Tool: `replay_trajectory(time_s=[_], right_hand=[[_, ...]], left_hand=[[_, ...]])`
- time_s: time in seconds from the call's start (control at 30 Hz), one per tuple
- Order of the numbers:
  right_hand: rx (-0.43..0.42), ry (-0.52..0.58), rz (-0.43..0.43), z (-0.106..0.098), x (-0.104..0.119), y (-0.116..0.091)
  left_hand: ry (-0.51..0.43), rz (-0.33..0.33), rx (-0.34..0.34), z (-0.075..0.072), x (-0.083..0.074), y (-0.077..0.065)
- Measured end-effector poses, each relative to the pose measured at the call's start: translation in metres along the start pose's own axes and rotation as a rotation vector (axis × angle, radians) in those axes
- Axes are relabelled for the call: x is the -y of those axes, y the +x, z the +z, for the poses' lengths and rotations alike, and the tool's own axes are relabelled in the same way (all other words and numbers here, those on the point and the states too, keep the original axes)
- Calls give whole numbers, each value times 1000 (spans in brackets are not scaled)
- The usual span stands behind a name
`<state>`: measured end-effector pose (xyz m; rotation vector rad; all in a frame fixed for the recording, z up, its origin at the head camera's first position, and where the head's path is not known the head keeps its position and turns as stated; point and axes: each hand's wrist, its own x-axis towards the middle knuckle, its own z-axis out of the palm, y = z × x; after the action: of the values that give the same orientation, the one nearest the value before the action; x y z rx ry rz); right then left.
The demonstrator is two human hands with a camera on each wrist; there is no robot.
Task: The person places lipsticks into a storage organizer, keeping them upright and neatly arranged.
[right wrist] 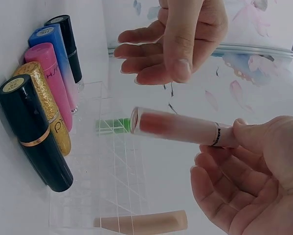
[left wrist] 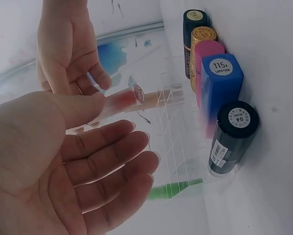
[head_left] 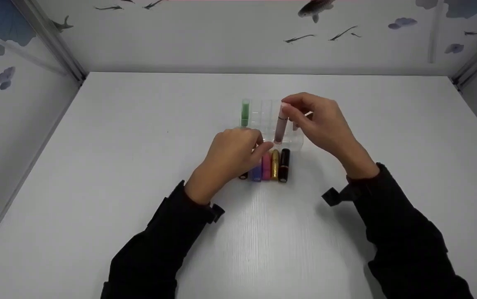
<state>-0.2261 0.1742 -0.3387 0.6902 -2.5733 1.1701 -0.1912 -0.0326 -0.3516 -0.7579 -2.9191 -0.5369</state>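
Note:
My right hand pinches a lip gloss tube by its pale cap, between thumb and fingers. The reddish clear end slants down over the clear divided organizer. Beside it, my left hand hovers above the organizer's near left part, holding nothing, its fingers relaxed; in the right wrist view a gap separates it from the tube. Inside the organizer stand a green tube at the left and a beige tube at the right.
In a row before the organizer lie a black lipstick, a gold lipstick, a pink lipstick, a blue lipstick and a dark tube labelled 04. Patterned panels surround the white table.

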Motion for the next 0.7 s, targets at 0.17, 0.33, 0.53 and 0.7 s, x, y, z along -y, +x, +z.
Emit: replay_trajectory(time_s=[0.17,0.33,0.53,0.7], right_hand=[[-61,-75,-11,-3,-2,1],[-105,-170,-24,-2,-8,2],[-145,-194,-21,1,-18,3],[-165,-185,-25,0,-22,4]], left_hand=[[10,-83,-10,-2,8,1],[21,-122,-21,0,16,2],[32,-132,-24,5,26,4],[27,-146,-11,9,32,6]])
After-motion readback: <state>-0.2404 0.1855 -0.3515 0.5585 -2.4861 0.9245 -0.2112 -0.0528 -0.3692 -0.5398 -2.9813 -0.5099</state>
